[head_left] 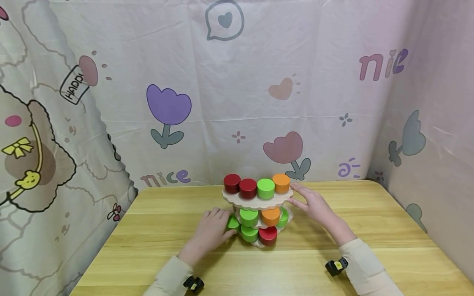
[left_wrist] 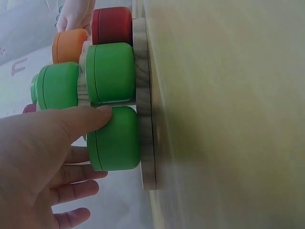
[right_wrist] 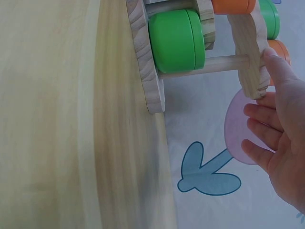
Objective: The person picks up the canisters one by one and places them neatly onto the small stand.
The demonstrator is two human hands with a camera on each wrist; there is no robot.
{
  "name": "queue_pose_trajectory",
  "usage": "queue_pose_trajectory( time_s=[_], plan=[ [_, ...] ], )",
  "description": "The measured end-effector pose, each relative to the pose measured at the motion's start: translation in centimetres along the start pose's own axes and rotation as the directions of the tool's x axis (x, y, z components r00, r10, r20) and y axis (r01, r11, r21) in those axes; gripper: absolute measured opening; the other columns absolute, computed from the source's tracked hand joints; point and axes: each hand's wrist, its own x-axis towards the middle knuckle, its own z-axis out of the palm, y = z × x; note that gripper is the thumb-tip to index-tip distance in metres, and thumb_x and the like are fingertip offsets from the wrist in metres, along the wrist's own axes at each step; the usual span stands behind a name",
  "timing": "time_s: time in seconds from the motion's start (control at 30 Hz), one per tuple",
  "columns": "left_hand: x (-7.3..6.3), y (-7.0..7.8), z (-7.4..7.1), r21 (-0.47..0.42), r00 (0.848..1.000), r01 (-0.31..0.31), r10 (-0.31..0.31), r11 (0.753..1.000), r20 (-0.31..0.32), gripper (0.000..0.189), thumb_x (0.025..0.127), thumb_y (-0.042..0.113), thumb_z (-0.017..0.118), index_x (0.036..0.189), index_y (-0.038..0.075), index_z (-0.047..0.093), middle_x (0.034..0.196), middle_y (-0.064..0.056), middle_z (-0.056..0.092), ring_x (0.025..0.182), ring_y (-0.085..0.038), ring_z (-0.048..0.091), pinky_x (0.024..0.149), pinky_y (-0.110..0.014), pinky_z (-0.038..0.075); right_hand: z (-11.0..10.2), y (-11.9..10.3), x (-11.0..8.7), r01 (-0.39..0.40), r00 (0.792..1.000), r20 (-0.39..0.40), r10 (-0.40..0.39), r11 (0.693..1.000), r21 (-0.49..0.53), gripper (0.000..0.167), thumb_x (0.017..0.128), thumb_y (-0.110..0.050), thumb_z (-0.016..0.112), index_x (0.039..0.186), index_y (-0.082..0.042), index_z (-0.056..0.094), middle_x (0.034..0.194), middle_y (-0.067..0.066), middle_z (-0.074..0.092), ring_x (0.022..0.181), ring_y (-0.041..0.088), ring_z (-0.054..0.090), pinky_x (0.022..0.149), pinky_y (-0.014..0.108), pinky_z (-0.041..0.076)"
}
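A tiered wooden stand point(head_left: 255, 202) with scalloped boards carries round blocks in green, orange and red. My left hand point(head_left: 211, 231) holds a green round block point(left_wrist: 116, 138) at the left of the bottom board point(left_wrist: 148, 176), thumb on one side and fingers on the other. At the right end of the top board point(right_wrist: 250, 52), my right hand point(right_wrist: 288, 129) grips the edge between thumb and index finger, its other fingers spread loosely. On the top board sit two dark red blocks point(head_left: 232, 183), a light green block point(head_left: 266, 188) and an orange block point(head_left: 281, 183).
The stand is on a wooden table point(head_left: 166, 222), towards its back edge. Behind and beside the table hangs a printed cloth point(head_left: 237, 107). Dowels point(right_wrist: 209, 66) join the boards, and another green block point(right_wrist: 174, 40) sits low on the right side.
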Motion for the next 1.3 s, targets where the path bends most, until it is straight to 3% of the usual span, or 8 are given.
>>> queue_pose_trajectory(
  time_s=[0.33, 0.67, 0.97, 1.3],
  plan=[
    [0.1, 0.3, 0.0, 0.001, 1.000, 0.000, 0.000, 1.000, -0.021, 0.059, 0.085, 0.053, 0.067, 0.127, 0.012, 0.056, 0.119, -0.004, 0.065, 0.110, -0.023, 0.056, 0.090, -0.040, 0.046, 0.1, 0.2, -0.1, 0.016, 1.000, -0.025, -0.017, 1.000, -0.005, 0.058, 0.092, -0.035, 0.066, 0.138, -0.003, 0.053, 0.142, 0.020, 0.053, 0.132, 0.040, 0.049, 0.107, 0.057, 0.040],
    [-0.8, -0.7, -0.3, -0.055, 0.997, -0.014, 0.010, 0.998, -0.079, 0.061, 0.084, 0.047, 0.071, 0.130, 0.011, 0.055, 0.117, -0.006, 0.066, 0.108, -0.025, 0.059, 0.089, -0.043, 0.047, 0.1, 0.4, -0.1, 0.011, 1.000, -0.027, -0.011, 1.000, -0.004, 0.057, 0.091, -0.034, 0.067, 0.138, -0.003, 0.053, 0.143, 0.019, 0.052, 0.132, 0.041, 0.049, 0.107, 0.057, 0.039],
    [-0.8, -0.9, -0.1, 0.012, 0.997, -0.023, 0.024, 1.000, -0.077, 0.053, 0.086, 0.044, 0.069, 0.128, 0.013, 0.058, 0.114, -0.003, 0.068, 0.106, -0.023, 0.060, 0.087, -0.039, 0.048, 0.1, 0.3, 0.0, 0.005, 1.000, -0.012, -0.005, 1.000, 0.002, 0.058, 0.092, -0.034, 0.066, 0.139, -0.003, 0.052, 0.144, 0.018, 0.052, 0.134, 0.039, 0.048, 0.109, 0.055, 0.039],
    [-0.6, -0.8, 0.2, 0.025, 0.996, -0.010, 0.012, 1.000, -0.085, 0.050, 0.087, 0.043, 0.070, 0.126, 0.013, 0.060, 0.114, 0.000, 0.068, 0.106, -0.020, 0.059, 0.084, -0.036, 0.046, 0.2, 0.2, 0.2, 0.006, 1.000, -0.002, -0.006, 1.000, 0.009, 0.059, 0.092, -0.036, 0.065, 0.140, -0.004, 0.051, 0.144, 0.018, 0.051, 0.135, 0.039, 0.047, 0.109, 0.056, 0.039]
  ],
)
